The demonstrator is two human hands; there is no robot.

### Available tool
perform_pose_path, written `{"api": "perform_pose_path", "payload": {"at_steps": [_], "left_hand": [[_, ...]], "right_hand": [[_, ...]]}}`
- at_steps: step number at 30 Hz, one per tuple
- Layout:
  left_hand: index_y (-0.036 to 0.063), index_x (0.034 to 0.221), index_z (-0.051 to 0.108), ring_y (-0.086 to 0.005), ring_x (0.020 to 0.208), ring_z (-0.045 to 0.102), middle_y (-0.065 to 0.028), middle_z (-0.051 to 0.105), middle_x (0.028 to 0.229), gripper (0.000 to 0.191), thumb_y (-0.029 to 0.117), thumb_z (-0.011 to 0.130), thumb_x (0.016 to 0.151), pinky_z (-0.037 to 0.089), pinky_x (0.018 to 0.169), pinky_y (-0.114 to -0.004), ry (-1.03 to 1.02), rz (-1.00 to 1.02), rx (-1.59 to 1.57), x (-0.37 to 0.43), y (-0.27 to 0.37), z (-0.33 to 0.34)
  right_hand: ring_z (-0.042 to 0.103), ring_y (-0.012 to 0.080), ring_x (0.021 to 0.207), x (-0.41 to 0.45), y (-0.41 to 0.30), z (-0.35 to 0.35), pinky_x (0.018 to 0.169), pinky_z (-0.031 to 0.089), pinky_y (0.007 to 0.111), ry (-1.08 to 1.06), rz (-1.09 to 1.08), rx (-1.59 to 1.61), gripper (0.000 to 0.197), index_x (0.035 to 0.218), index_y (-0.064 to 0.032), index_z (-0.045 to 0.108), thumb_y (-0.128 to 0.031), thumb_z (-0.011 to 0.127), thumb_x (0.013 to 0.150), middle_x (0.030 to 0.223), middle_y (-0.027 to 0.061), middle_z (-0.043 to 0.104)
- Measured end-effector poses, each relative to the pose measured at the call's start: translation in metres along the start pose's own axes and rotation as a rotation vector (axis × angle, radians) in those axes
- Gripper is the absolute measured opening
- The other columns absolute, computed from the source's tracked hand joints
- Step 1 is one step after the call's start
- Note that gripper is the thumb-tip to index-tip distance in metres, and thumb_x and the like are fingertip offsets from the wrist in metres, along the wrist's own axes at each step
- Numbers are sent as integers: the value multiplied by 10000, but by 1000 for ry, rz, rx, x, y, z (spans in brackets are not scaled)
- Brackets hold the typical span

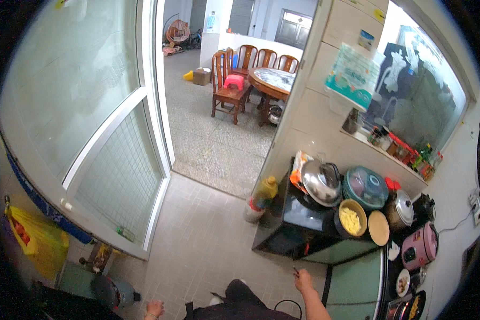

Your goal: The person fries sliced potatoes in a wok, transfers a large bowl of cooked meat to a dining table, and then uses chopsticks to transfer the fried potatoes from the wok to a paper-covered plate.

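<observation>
My right hand (303, 281) hangs low over the tiled floor, beside the green-fronted kitchen cabinet (354, 276). Its fingers are closed around a small dark object (295, 270), too small to name. Down at the bottom edge, my left hand (155, 308) has its fingers curled, and I cannot make out anything in it. A large plastic bottle (116, 294) with a dark cap lies or stands just left of that hand. On the black counter (304, 214), a bowl of pale yellow cut food (351, 218) sits next to a round tan board or lid (378, 228).
A glazed door (104, 132) stands ajar on the left, with a yellow plastic bag (40, 236) near it. Beyond the doorway are wooden chairs (228, 98) and a round table (274, 80). An oil bottle (262, 198), a lidded wok (321, 182) and a pink rice cooker (420, 246) are at right.
</observation>
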State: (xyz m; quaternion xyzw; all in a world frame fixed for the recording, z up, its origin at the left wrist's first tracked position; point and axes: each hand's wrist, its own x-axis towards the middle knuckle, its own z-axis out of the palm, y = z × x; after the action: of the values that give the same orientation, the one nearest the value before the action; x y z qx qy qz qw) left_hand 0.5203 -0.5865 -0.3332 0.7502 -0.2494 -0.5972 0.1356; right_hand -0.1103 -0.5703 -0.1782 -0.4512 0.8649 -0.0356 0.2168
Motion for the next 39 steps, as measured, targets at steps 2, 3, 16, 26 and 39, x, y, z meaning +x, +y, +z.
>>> {"api": "perform_pose_path", "payload": {"at_steps": [2,3,16,26,39], "left_hand": [[34,1000,593,-230,813,556,-142,599,853,362,336,432,882,443,702,-410,82,283,562,36,4,18],[37,1047,577,-227,849,565,-136,594,934,414,379,413,883,424,764,-422,-2,226,426,40,41,45],[34,1114,553,-204,832,579,-117,603,973,478,423,532,838,479,756,-366,-186,480,134,170,401,48],[43,1085,554,-227,828,584,-133,604,953,429,395,503,845,478,742,-382,-385,359,462,253,687,152],[55,1046,555,-258,824,589,-155,606,927,371,359,464,854,476,724,-402,-976,755,1067,389,1001,337]], "right_hand": [[554,347,859,28,-37,5,716,444,429,-265,22,-57,212,937,0,580,-183,547,835,912,213,589],[556,346,855,37,-34,10,718,446,423,-379,77,-86,231,967,-4,583,-189,530,840,921,208,592],[531,254,812,305,-54,99,689,429,369,-906,279,121,273,921,-17,603,-265,563,815,918,105,575],[528,220,816,334,-134,53,748,397,336,-602,636,523,211,877,-43,602,-237,597,794,894,73,574],[552,234,849,240,-412,-86,905,332,334,219,1507,943,87,807,-70,605,-153,585,794,853,89,594]]}}
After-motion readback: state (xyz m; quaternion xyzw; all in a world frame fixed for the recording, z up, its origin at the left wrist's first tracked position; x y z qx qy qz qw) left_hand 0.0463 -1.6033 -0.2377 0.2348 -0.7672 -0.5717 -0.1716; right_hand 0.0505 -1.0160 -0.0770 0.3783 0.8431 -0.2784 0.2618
